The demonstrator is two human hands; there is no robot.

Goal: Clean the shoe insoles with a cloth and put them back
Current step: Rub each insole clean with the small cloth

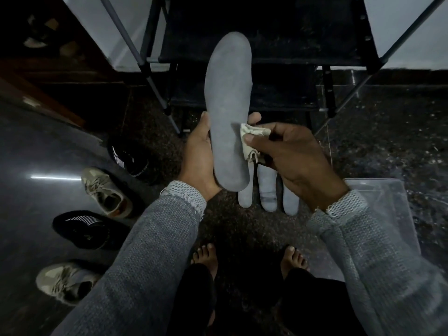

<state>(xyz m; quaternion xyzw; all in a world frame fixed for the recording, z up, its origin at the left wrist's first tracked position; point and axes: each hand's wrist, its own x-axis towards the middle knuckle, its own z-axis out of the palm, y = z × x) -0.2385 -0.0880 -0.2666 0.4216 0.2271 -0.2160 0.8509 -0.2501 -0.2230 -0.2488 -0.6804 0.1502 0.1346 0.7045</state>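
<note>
Here, 1 held insole (228,98), 1 cloth (252,139), 3 floor insoles (268,190), 4 shoes (106,190).

4 insoles (228,110), 4 shoes (106,190), 1 cloth (252,139).

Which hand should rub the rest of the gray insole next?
Right. The right hand already pinches the cloth against the insole, while the left hand is busy gripping its heel end.

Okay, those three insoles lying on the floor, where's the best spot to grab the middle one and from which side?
Take the middle insole by its rounded near end, coming from above on the person's side. That end lies clear on the floor, while its far part is hidden behind the right hand and cloth. Neighbours lie close on both sides, so side approaches look cramped.
</note>
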